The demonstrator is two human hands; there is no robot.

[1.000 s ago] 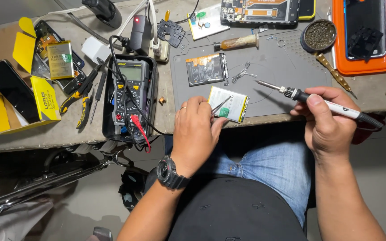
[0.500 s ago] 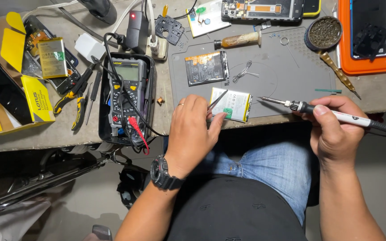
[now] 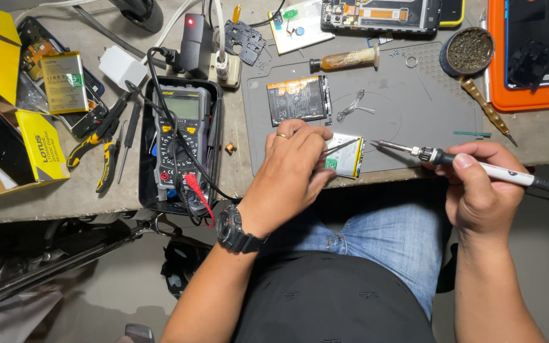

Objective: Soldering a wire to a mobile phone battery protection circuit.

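Left hand: the left hand (image 3: 293,171), with a ring and a black wristwatch (image 3: 236,230), lies over the near edge of the grey rubber work mat (image 3: 414,108). Its fingers are curled and closed on thin metal tweezers (image 3: 341,147), whose tip rests on the small battery.
Small battery: the flat silver phone battery with a green patch (image 3: 346,155) lies at the front edge of the mat, partly hidden under the left fingers.
Right hand: the right hand (image 3: 481,190) is closed in a pen-like grip around the white-handled soldering iron (image 3: 471,164). The metal tip points left, near the right edge of the small battery; I cannot tell if it touches.
Second battery: a dark rectangular battery with an orange edge (image 3: 298,100) lies further back on the mat, apart from the hands.
Solder wire: a loose curl of thin silver wire (image 3: 352,105) is just beside this second battery.
Meter: a black and grey multimeter with red and black leads (image 3: 182,136) stands left of the mat in a black case.
Tray: an orange plastic tray holding a dark phone (image 3: 532,98) is at the far right.
Pliers: yellow-handled pliers (image 3: 96,149) lie left of the meter.
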